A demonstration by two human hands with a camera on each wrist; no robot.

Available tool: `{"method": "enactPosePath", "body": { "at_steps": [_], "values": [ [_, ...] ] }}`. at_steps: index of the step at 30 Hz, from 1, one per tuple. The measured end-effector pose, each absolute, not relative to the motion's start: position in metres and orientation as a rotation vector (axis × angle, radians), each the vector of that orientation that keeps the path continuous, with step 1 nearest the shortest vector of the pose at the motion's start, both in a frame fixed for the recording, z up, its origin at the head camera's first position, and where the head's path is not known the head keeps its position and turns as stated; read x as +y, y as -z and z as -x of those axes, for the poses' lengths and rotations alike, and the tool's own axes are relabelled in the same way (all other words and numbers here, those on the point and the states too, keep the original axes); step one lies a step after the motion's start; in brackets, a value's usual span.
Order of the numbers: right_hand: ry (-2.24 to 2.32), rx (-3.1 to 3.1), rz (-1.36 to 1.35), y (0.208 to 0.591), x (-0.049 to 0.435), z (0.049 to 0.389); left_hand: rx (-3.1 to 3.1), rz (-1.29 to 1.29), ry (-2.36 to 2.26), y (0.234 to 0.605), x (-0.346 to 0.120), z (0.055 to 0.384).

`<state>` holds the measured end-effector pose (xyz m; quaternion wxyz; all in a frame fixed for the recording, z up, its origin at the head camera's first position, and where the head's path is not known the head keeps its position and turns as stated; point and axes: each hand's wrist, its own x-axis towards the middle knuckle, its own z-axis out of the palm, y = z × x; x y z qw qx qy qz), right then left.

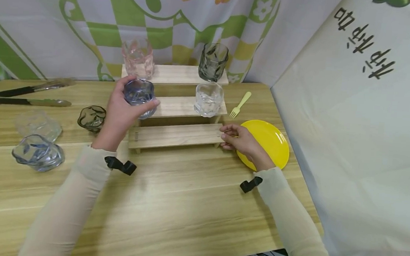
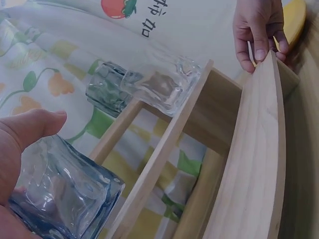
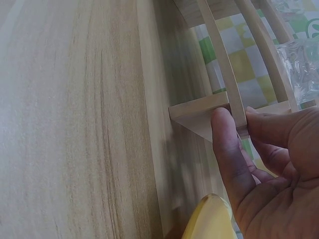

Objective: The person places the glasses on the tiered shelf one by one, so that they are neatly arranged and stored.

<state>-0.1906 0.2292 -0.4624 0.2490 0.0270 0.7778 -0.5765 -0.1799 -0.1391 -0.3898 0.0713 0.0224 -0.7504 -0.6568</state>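
Note:
My left hand point(image 1: 116, 115) grips a blue glass point(image 1: 139, 92) between thumb and fingers, at the left end of the middle step of a three-tier wooden rack point(image 1: 179, 137). In the left wrist view, the thumb lies along the top of this blue glass point(image 2: 60, 189). With thumb and forefinger, my right hand point(image 1: 241, 141) pinches the right end of the rack's lowest board, as the right wrist view shows of the board's edge point(image 3: 234, 94). A clear glass point(image 1: 209, 99) stands at the middle step's right. The top step bears a pink glass point(image 1: 138, 60) and a grey glass point(image 1: 213, 62).
Left of the rack lie black-handled tongs point(image 1: 27, 92), a dark glass point(image 1: 91, 118), a clear glass point(image 1: 42, 125) and another blue glass point(image 1: 38, 153). A yellow plate point(image 1: 269, 143) sits beside my right hand, below a small yellow fork point(image 1: 240, 105). Patterned cloth hangs behind.

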Motion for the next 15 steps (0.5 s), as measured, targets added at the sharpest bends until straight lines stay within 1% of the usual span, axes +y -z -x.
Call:
{"method": "enactPosePath", "body": {
  "at_steps": [15],
  "values": [
    [1.565,2.117,-0.084,0.461,0.229,0.189,-2.172,-0.024,1.924,0.403,-0.127,0.181]
  ]
}}
